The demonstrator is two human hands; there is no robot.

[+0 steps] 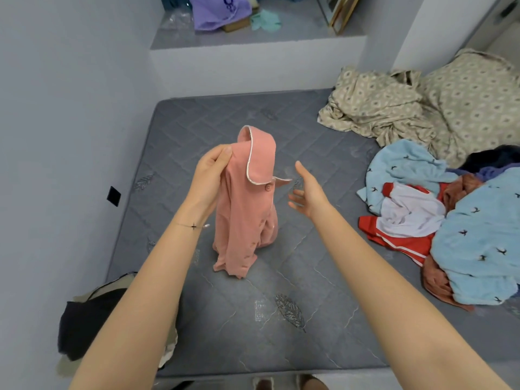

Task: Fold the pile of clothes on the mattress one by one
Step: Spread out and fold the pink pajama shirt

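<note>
Grey mattress [225, 319], left hand [209, 175] pinching pink pyjama top [247, 220]; right hand [309, 192] spread; purple bag [219, 12] lettering unreadable

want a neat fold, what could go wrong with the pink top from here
Only the left hand holds the pink top, bunched near the collar; it could slip or twist before the open right hand takes a side. Its hem touches the mattress, so it may crumple when laid down.
</note>
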